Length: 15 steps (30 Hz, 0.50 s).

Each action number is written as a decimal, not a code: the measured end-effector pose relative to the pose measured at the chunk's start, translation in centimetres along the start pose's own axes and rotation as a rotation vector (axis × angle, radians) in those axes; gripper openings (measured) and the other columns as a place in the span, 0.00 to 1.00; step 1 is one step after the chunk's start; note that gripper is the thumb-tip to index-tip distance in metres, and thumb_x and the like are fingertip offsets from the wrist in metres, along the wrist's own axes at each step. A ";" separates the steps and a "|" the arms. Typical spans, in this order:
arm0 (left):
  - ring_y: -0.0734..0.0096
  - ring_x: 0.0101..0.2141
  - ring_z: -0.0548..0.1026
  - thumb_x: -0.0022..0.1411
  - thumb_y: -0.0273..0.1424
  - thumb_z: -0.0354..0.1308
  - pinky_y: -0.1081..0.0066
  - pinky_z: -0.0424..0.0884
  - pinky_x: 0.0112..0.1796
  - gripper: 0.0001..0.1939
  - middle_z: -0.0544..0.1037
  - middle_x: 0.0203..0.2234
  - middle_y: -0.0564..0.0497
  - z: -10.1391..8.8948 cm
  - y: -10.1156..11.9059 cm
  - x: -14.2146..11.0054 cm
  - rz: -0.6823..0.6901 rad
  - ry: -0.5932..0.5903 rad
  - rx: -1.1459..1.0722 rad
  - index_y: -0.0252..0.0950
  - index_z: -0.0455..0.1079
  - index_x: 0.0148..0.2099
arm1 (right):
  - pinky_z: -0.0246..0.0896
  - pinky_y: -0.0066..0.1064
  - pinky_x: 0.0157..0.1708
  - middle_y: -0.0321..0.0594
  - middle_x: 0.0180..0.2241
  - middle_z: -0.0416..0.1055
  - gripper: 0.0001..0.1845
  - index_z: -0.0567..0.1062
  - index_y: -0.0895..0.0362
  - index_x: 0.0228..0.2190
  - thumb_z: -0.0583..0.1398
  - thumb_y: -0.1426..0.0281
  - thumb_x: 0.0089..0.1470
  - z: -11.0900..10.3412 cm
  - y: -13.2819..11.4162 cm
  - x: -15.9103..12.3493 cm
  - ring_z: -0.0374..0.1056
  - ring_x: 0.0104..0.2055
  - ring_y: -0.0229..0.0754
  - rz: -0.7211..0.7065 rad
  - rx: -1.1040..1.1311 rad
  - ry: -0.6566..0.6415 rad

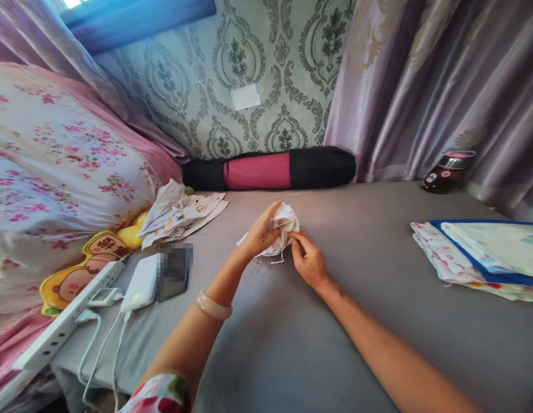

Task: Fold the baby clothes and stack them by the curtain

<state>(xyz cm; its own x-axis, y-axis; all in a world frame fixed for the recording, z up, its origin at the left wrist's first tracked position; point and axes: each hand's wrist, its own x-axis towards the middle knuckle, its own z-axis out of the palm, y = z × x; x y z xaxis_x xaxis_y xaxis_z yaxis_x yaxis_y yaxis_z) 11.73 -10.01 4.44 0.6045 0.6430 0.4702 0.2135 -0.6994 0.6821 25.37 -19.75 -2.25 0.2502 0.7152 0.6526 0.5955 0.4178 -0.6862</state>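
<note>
A small white printed baby garment is bunched up over the grey bed sheet, near the middle of the bed. My left hand grips it from the left, with a pale bangle on that wrist. My right hand pinches its lower edge from the right, where thin ties hang down. Both hands hold the cloth just above the sheet.
More small printed clothes lie at the back left. Folded cloths are stacked at the right. A power bank, phone and power strip with cables sit at the left edge. A black and pink roll lies by the wall; a jar stands at back right.
</note>
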 end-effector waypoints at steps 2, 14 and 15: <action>0.63 0.47 0.73 0.53 0.22 0.54 0.63 0.66 0.50 0.37 0.73 0.49 0.46 0.3 -0.3 -0.4 -0.077 0.035 -0.037 0.39 0.53 0.65 | 0.65 0.38 0.50 0.45 0.43 0.75 0.15 0.75 0.55 0.43 0.51 0.66 0.61 0.0 0.1 0.0 0.71 0.46 0.44 0.027 0.016 0.009; 0.77 0.21 0.66 0.58 0.35 0.56 0.79 0.60 0.22 0.13 0.70 0.22 0.58 0.1 -0.8 -2.3 -0.326 0.183 -0.159 0.39 0.65 0.46 | 0.65 0.30 0.31 0.36 0.28 0.74 0.11 0.75 0.57 0.31 0.61 0.63 0.45 -0.3 1.0 1.0 0.69 0.28 0.39 0.471 0.485 0.080; 0.78 0.20 0.65 0.58 0.36 0.57 0.79 0.58 0.21 0.14 0.69 0.20 0.59 -0.3 -0.8 -2.4 -0.332 0.216 -0.173 0.40 0.64 0.47 | 0.63 0.28 0.27 0.34 0.25 0.72 0.10 0.75 0.57 0.30 0.61 0.64 0.44 -0.7 1.1 1.3 0.66 0.25 0.37 0.530 0.525 0.110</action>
<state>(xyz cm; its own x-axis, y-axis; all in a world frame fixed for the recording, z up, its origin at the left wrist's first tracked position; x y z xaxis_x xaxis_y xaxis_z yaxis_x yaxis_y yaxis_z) 9.88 -10.90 2.89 0.3466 0.8875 0.3036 0.2265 -0.3932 0.8911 26.87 -18.78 -1.91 0.4931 0.8462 0.2023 -0.0610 0.2656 -0.9622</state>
